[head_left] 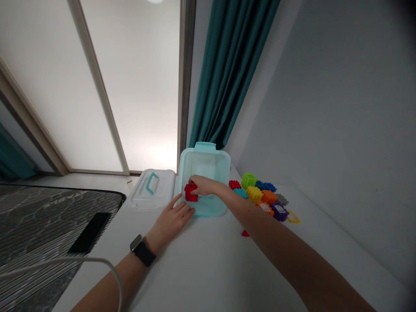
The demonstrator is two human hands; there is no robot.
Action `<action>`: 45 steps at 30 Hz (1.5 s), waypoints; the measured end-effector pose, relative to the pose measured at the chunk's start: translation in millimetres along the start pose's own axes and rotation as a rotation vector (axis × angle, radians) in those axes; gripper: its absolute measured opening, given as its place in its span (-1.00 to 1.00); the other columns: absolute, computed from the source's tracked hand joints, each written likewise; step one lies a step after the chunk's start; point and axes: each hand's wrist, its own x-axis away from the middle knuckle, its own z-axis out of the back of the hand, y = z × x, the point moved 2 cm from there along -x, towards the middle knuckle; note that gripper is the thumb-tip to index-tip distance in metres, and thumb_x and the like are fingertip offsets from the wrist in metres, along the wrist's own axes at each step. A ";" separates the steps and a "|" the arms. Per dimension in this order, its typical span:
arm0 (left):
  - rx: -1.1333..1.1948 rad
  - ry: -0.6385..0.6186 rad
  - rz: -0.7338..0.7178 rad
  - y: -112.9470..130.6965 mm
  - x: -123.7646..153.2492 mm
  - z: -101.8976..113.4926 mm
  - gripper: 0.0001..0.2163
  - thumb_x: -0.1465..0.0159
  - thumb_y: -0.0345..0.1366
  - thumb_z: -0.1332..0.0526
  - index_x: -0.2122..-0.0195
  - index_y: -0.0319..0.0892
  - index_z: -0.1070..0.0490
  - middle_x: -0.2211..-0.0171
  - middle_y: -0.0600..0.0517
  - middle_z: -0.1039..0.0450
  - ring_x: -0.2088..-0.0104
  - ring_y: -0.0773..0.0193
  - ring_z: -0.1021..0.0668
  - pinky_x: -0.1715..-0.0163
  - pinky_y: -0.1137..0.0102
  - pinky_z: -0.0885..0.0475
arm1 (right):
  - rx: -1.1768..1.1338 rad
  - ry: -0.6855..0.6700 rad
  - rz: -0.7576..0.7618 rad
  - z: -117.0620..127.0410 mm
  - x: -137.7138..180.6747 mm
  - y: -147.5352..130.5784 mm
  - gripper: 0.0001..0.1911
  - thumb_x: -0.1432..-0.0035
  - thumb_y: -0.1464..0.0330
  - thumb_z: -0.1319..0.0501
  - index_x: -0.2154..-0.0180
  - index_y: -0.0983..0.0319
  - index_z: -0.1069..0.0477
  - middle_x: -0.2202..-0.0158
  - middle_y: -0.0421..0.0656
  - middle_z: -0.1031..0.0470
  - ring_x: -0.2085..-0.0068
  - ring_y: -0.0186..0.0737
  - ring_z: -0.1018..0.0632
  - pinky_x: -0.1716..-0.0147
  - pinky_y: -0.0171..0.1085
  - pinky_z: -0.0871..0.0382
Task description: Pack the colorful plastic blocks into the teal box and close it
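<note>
My right hand (204, 185) reaches over a light teal plastic box (208, 210) and grips a red toothed block (191, 193) at the box's left side. With its fingers stretched out, my left hand (173, 220) rests at the near left corner of the box, just below the block. To the right of the box lies a pile of toothed blocks, among them a yellow block (254, 193), a green block (248, 180) and a purple block (280, 212). Part of a small red piece (245, 233) shows beside my right forearm.
A clear lid with a teal handle (150, 183) lies left of the box. A black phone (89, 232) sits at the left on a dark patterned surface. A white cable (107, 262) loops over my left forearm. Behind are a teal curtain (232, 73) and the right wall.
</note>
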 end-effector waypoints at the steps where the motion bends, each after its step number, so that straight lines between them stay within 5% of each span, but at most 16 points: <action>1: 0.005 0.008 0.008 -0.1 0.2 -0.5 -0.81 -0.38 -0.47 -0.12 0.06 -0.16 -0.44 0.28 0.04 -0.49 0.19 0.24 -0.55 -0.32 0.06 -0.15 | 0.004 0.010 0.008 -1.1 1.0 0.3 -0.64 -0.08 0.36 -0.34 0.05 0.29 -0.45 0.06 0.02 -0.56 0.11 -0.06 -0.56 0.19 -0.29 -0.37; 8: 0.007 0.046 0.036 -0.9 1.4 -1.6 -0.82 -0.36 -0.46 -0.13 0.09 -0.13 -0.46 0.29 0.06 -0.49 0.21 0.24 -0.55 -0.32 0.02 -0.10 | -0.045 0.098 -0.001 -11.0 10.3 7.2 -0.55 -0.15 0.35 -0.30 -0.09 0.28 -0.44 0.08 0.05 -0.54 0.08 -0.04 -0.55 0.13 -0.27 -0.37; 18: 0.022 0.068 0.047 -0.6 0.6 -0.8 -0.82 -0.36 -0.47 -0.12 0.11 -0.12 -0.46 0.30 0.06 -0.48 0.21 0.25 -0.54 -0.31 0.02 -0.11 | -0.245 0.300 -0.125 -22.2 7.3 9.9 -0.75 -0.23 0.41 -0.23 0.05 0.28 -0.52 0.09 0.02 -0.56 0.13 -0.12 -0.56 0.12 -0.29 -0.36; 24: 0.032 0.059 0.044 -1.1 -0.4 0.8 -0.81 -0.37 -0.46 -0.11 0.12 -0.12 -0.47 0.32 0.07 -0.47 0.23 0.26 -0.53 -0.31 0.03 -0.12 | -0.404 0.405 -0.270 -43.0 16.4 11.2 -0.69 -0.33 0.39 -0.08 -0.05 0.26 -0.44 0.03 0.02 -0.54 0.05 -0.15 -0.54 0.03 -0.27 -0.34; 34: 0.025 0.058 0.053 -1.1 0.1 -1.1 -0.82 -0.36 -0.45 -0.11 0.13 -0.12 -0.48 0.30 0.06 -0.48 0.22 0.24 -0.52 -0.30 0.03 -0.13 | -0.654 0.397 -0.434 -64.1 22.7 11.5 -0.47 -0.25 0.42 -0.05 -0.25 0.32 -0.21 0.15 -0.01 -0.58 0.21 -0.16 -0.57 0.15 -0.25 -0.39; 45: 0.048 0.047 0.055 -2.2 1.2 -1.9 -0.79 -0.32 -0.48 -0.15 0.10 -0.10 -0.48 0.29 0.06 -0.48 0.22 0.24 -0.52 -0.32 0.02 -0.09 | -0.835 0.379 -0.356 -73.9 22.3 6.3 -0.70 -0.18 0.40 -0.06 0.15 0.25 -0.53 0.25 -0.11 -0.62 0.23 -0.18 -0.57 0.27 -0.31 -0.40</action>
